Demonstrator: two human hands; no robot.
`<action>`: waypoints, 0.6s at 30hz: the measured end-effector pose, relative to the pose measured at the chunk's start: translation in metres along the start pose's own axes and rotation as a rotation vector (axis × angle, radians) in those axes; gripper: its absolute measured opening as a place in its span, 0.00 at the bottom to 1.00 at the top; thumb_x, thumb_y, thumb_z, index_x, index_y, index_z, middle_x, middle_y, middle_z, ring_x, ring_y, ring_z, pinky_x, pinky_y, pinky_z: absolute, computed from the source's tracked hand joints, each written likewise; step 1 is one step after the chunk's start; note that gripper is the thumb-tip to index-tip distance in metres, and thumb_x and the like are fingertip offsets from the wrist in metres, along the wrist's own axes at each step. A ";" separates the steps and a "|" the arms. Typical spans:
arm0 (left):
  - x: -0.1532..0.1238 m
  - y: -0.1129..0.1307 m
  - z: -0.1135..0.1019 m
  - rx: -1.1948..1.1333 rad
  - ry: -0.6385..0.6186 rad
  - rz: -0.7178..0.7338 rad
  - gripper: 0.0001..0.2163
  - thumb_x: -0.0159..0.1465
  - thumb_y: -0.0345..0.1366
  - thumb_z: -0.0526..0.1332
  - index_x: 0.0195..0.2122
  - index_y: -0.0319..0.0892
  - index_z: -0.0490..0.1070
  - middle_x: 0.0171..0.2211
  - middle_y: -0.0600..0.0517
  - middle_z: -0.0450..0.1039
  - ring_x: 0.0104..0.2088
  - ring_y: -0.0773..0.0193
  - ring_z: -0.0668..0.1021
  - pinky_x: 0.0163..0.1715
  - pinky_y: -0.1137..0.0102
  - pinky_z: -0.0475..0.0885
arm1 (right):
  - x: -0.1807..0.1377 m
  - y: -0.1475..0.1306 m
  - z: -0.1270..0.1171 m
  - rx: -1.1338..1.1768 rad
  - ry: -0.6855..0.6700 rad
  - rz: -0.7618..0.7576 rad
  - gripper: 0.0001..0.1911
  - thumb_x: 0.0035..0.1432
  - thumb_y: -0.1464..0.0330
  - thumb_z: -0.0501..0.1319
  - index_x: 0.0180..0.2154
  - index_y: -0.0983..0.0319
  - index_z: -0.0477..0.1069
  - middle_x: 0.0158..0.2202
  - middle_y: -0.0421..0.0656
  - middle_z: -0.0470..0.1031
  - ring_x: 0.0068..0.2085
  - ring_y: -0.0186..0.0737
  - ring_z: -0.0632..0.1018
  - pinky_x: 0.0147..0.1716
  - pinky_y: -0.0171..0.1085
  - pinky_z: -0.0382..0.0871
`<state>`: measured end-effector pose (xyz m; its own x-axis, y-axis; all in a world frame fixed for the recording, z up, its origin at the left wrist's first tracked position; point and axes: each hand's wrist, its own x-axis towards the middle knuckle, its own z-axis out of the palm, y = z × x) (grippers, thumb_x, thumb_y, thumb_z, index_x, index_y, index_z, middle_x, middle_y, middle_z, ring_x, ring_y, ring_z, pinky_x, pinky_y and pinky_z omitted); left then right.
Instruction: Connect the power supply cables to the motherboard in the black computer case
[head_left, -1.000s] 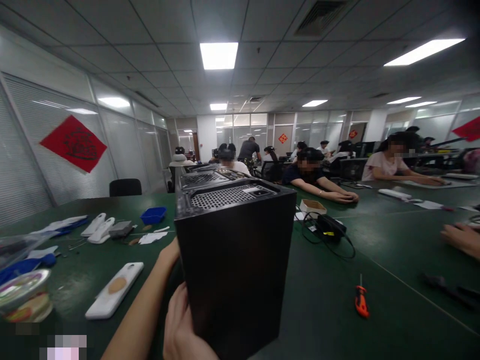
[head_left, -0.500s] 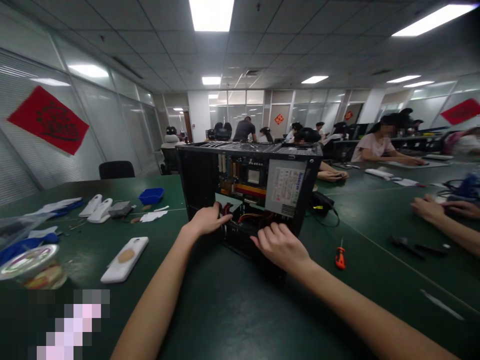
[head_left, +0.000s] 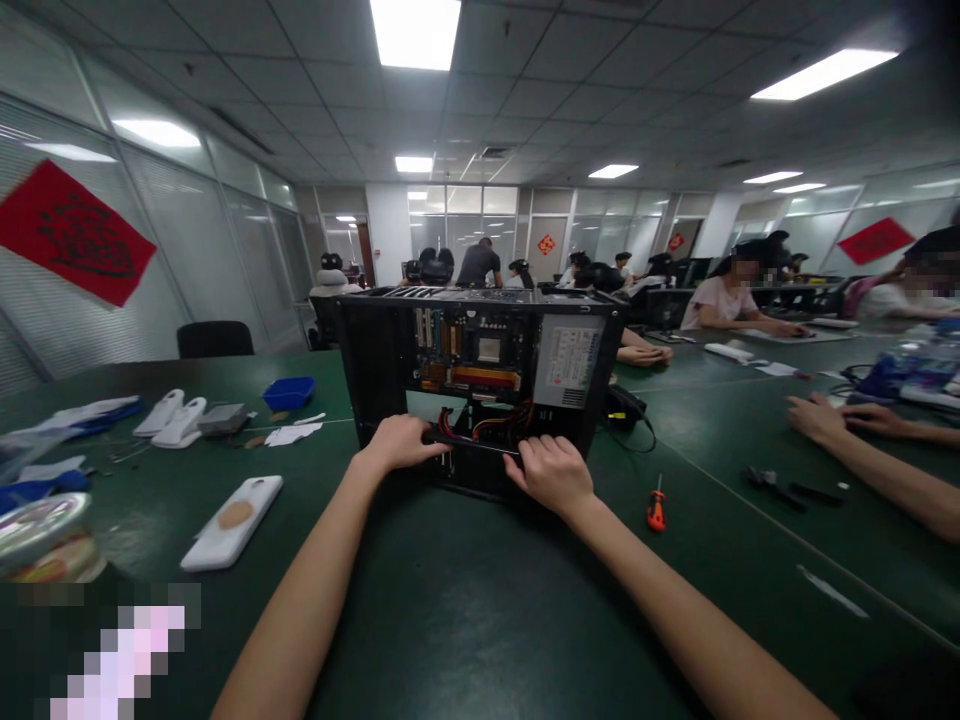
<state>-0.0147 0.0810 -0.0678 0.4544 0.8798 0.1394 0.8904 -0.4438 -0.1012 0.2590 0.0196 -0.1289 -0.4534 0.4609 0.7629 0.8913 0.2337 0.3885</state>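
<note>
An open black computer case (head_left: 382, 370) stands on the green table in front of me, its inside facing me. Within it are a motherboard (head_left: 472, 350), a labelled power supply (head_left: 568, 362) and red, yellow and black cables (head_left: 491, 424). My left hand (head_left: 397, 445) is closed over the case's near lower rail at the left, thumb stretched along it. Farther right on the same rail, my right hand (head_left: 553, 472) is closed with its fingers curled over the edge. The fingertips of both hands are partly hidden behind the rail.
An orange screwdriver (head_left: 657, 508) lies to the right, near black parts (head_left: 776, 488) and a co-worker's hands (head_left: 817, 420). To the left are a white phone (head_left: 234, 522), a lidded plastic cup (head_left: 49, 540), a blue tray (head_left: 289, 392) and a grey box (head_left: 223, 419).
The case has turned to face me more squarely, and its near rail looks more level. My left hand has shifted left along the rail. The whole view has swung slightly right.
</note>
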 end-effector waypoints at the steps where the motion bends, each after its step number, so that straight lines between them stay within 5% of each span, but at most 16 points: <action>1: 0.000 0.001 0.000 0.012 -0.011 -0.003 0.31 0.64 0.63 0.50 0.41 0.40 0.79 0.39 0.39 0.80 0.42 0.47 0.81 0.40 0.63 0.72 | -0.001 0.000 0.002 0.001 0.008 -0.004 0.20 0.67 0.60 0.54 0.25 0.62 0.69 0.24 0.46 0.71 0.29 0.41 0.67 0.34 0.42 0.50; 8: -0.001 0.022 -0.011 0.057 -0.099 -0.065 0.34 0.64 0.62 0.50 0.39 0.34 0.79 0.40 0.33 0.78 0.42 0.42 0.80 0.40 0.58 0.74 | -0.003 0.023 0.016 0.066 0.029 -0.054 0.20 0.66 0.59 0.55 0.26 0.62 0.71 0.24 0.44 0.72 0.29 0.39 0.67 0.34 0.42 0.50; 18: -0.017 0.041 -0.035 0.060 -0.250 -0.092 0.25 0.64 0.52 0.58 0.44 0.33 0.79 0.45 0.31 0.78 0.47 0.40 0.79 0.44 0.57 0.74 | -0.009 0.032 0.029 0.093 0.068 -0.071 0.19 0.65 0.58 0.56 0.25 0.62 0.69 0.23 0.42 0.71 0.28 0.37 0.67 0.34 0.41 0.51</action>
<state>0.0152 0.0418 -0.0396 0.3443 0.9339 -0.0960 0.9210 -0.3559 -0.1587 0.2920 0.0477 -0.1379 -0.5117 0.3822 0.7695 0.8518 0.3432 0.3959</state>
